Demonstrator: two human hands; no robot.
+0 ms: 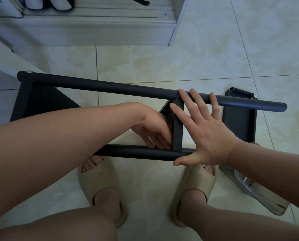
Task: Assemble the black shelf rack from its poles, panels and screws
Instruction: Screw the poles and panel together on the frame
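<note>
**Hands.** Right hand [202,129] is spread flat, palm down, just right of the middle panel [178,126]. Its fingertips lie on the far pole [110,86], its thumb reaches the near pole [136,153], and it grips nothing. Left hand [155,131] is just left of the middle panel, fingers pointing down into the corner where that panel meets the near pole. Whether they pinch a screw or tool cannot be told.

**Rack.** The part-built rack [145,91] lies on its side and appears to rest on the tiled floor [162,63]. The middle panel bridges the two poles, with a screw head [180,90] at its far end. An end panel [41,105] is fixed well to the left of the middle panel. A loose panel [239,122] lies to its right, below the free end of the far pole.

**Surroundings.** Slippers [100,181] are on the person's side of the middle panel. A shiny metal object [260,193] lies to its right and nearer the person.

**Handling (judged).** Poles and panels look like stiff painted metal, probably light enough for one hand. The round, smooth poles may roll or slip, and the frame will likely rack at any joint not yet screwed. It is best held on the poles close to the middle panel, not by the thin panel edges.
</note>
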